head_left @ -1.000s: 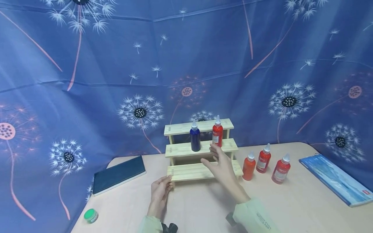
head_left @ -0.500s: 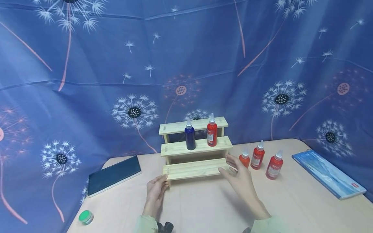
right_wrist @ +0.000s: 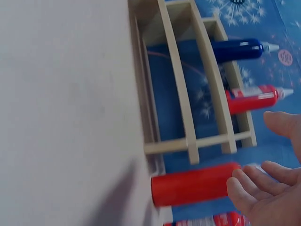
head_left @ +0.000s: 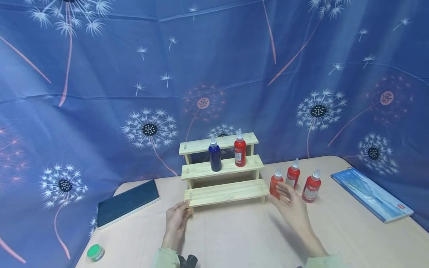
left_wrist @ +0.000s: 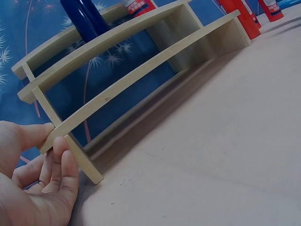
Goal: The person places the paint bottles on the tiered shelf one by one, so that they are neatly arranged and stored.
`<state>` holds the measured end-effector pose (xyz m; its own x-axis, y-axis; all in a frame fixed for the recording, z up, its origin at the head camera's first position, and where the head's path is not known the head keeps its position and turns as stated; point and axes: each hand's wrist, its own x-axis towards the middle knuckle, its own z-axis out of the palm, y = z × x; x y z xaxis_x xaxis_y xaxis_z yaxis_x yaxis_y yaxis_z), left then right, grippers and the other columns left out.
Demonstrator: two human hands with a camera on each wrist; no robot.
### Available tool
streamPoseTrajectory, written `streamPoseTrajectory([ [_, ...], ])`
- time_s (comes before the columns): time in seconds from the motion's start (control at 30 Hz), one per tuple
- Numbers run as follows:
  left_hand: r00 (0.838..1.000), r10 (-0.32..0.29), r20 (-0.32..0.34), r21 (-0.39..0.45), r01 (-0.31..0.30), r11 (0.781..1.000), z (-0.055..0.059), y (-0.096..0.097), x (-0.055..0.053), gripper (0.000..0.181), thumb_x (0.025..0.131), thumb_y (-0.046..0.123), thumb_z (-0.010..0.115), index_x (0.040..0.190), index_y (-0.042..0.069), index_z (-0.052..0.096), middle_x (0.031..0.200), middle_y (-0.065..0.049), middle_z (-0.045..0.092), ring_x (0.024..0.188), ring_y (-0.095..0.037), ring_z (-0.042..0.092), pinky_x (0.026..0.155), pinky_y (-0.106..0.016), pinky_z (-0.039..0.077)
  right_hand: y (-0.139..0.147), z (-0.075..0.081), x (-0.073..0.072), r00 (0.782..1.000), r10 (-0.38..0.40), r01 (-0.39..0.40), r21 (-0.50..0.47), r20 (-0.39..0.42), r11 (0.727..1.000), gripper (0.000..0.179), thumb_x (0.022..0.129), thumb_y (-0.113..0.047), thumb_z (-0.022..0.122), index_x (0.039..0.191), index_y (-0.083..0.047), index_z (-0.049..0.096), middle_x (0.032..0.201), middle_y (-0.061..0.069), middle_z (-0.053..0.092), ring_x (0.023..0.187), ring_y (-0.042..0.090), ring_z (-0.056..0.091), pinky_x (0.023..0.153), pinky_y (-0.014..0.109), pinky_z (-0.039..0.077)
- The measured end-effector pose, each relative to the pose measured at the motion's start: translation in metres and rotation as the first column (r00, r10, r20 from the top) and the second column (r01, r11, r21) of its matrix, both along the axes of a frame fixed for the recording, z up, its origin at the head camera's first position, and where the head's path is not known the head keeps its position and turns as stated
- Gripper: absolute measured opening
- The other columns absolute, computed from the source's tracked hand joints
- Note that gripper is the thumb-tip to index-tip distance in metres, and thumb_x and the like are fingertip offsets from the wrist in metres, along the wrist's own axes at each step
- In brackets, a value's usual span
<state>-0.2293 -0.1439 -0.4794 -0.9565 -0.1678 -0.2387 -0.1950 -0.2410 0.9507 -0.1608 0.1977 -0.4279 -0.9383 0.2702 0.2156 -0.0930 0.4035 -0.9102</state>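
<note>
A three-tier wooden step shelf stands on the table. My left hand pinches the left front corner of its lowest board, thumb on top and fingers below, as the left wrist view shows. On the middle board stand a dark blue squeeze bottle and a red squeeze bottle, both upright with pointed nozzles. To the right of the shelf is an orange-red squeeze bottle. The loosely bent fingers of my right hand overlap its upper part in the right wrist view, thumb held apart, not wrapped around it.
Two more red bottles stand upright just beyond my right hand. A blue picture-covered pad lies at the far right. On the left are a dark flat book and a green-lidded jar. A dandelion-print curtain hangs behind.
My right hand has moved from in front of the red bottle on the middle board, rightward and down to the orange-red bottle. The left hand keeps its hold; the head view has shifted slightly.
</note>
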Motion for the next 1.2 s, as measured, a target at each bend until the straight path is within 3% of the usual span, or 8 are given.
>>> streamPoseTrajectory([
  [0.1, 1.000, 0.001, 0.008, -0.013, -0.001, 1.000, 0.000, 0.000, -0.001, 0.041, 0.093, 0.015, 0.066, 0.123, -0.012, 0.054, 0.081, 0.001, 0.063, 0.070, -0.005, 0.061, 0.066, -0.015, 0.056, 0.010, -0.003, 0.003, 1.000, -0.015, 0.015, 0.005, 0.015, 1.000, 0.063, 0.092, -0.027, 0.070, 0.140, 0.003, 0.042, 0.137, 0.026, 0.051, 0.125, 0.041, 0.052, 0.094, 0.014, 0.048],
  [0.17, 1.000, 0.000, 0.009, -0.019, 0.000, 1.000, 0.000, -0.001, -0.001, 0.041, 0.093, 0.015, 0.065, 0.123, -0.012, 0.054, 0.082, 0.000, 0.062, 0.070, -0.006, 0.060, 0.067, -0.016, 0.056, 0.016, -0.004, 0.004, 0.999, -0.023, 0.022, 0.015, 0.031, 1.000, 0.065, 0.092, -0.029, 0.069, 0.141, 0.002, 0.041, 0.138, 0.025, 0.050, 0.126, 0.040, 0.051, 0.093, 0.009, 0.045],
  [0.43, 1.000, -0.006, 0.002, 0.010, 0.006, 1.000, 0.002, -0.002, 0.001, 0.041, 0.093, 0.012, 0.065, 0.123, -0.013, 0.053, 0.079, 0.001, 0.063, 0.068, -0.004, 0.060, 0.066, -0.015, 0.056, 0.041, -0.011, 0.006, 0.991, -0.092, 0.080, 0.120, 0.102, 0.990, 0.071, 0.093, -0.037, 0.067, 0.145, 0.001, 0.035, 0.141, 0.026, 0.047, 0.129, 0.044, 0.046, 0.103, 0.048, 0.041],
  [0.63, 1.000, -0.004, 0.013, 0.014, 0.004, 1.000, 0.002, -0.003, 0.001, 0.042, 0.094, 0.013, 0.065, 0.124, -0.013, 0.053, 0.080, 0.001, 0.063, 0.069, -0.005, 0.060, 0.066, -0.016, 0.056, 0.055, -0.015, 0.010, 0.978, -0.154, 0.137, 0.130, 0.138, 0.982, 0.071, 0.093, -0.039, 0.066, 0.145, 0.000, 0.036, 0.140, 0.027, 0.047, 0.127, 0.042, 0.048, 0.100, 0.048, 0.045],
  [0.77, 1.000, 0.005, 0.008, 0.014, -0.005, 1.000, 0.002, -0.003, 0.000, 0.040, 0.093, 0.012, 0.065, 0.122, -0.013, 0.054, 0.078, 0.001, 0.062, 0.067, -0.004, 0.060, 0.065, -0.015, 0.056, 0.068, -0.017, 0.013, 0.975, -0.184, 0.166, 0.145, 0.125, 0.975, 0.070, 0.094, -0.040, 0.065, 0.144, 0.001, 0.038, 0.138, 0.025, 0.051, 0.125, 0.040, 0.051, 0.096, 0.035, 0.049],
  [0.87, 1.000, 0.004, 0.005, 0.014, -0.004, 1.000, 0.002, -0.003, 0.000, 0.039, 0.093, 0.012, 0.065, 0.122, -0.013, 0.054, 0.078, 0.001, 0.062, 0.067, -0.004, 0.060, 0.066, -0.015, 0.056, 0.077, -0.019, 0.015, 0.969, -0.205, 0.181, 0.167, 0.137, 0.969, 0.072, 0.094, -0.043, 0.063, 0.145, 0.000, 0.036, 0.139, 0.027, 0.049, 0.126, 0.043, 0.050, 0.095, 0.038, 0.050],
  [1.03, 1.000, 0.005, 0.010, -0.003, -0.005, 1.000, 0.000, -0.001, 0.000, 0.040, 0.093, 0.014, 0.065, 0.122, -0.012, 0.055, 0.081, 0.000, 0.063, 0.069, -0.005, 0.060, 0.067, -0.016, 0.057, 0.092, -0.021, 0.017, 0.957, -0.224, 0.194, 0.169, 0.182, 0.966, 0.078, 0.095, -0.045, 0.061, 0.148, 0.002, 0.030, 0.142, 0.032, 0.043, 0.128, 0.049, 0.044, 0.100, 0.057, 0.042],
  [1.2, 1.000, 0.002, 0.009, 0.003, -0.002, 1.000, 0.000, 0.000, 0.000, 0.040, 0.093, 0.014, 0.066, 0.122, -0.012, 0.055, 0.081, 0.001, 0.063, 0.068, -0.004, 0.060, 0.067, -0.016, 0.057, 0.103, -0.021, 0.019, 0.954, -0.246, 0.213, 0.185, 0.174, 0.959, 0.078, 0.096, -0.044, 0.059, 0.147, 0.006, 0.028, 0.141, 0.034, 0.041, 0.128, 0.051, 0.043, 0.101, 0.062, 0.041],
])
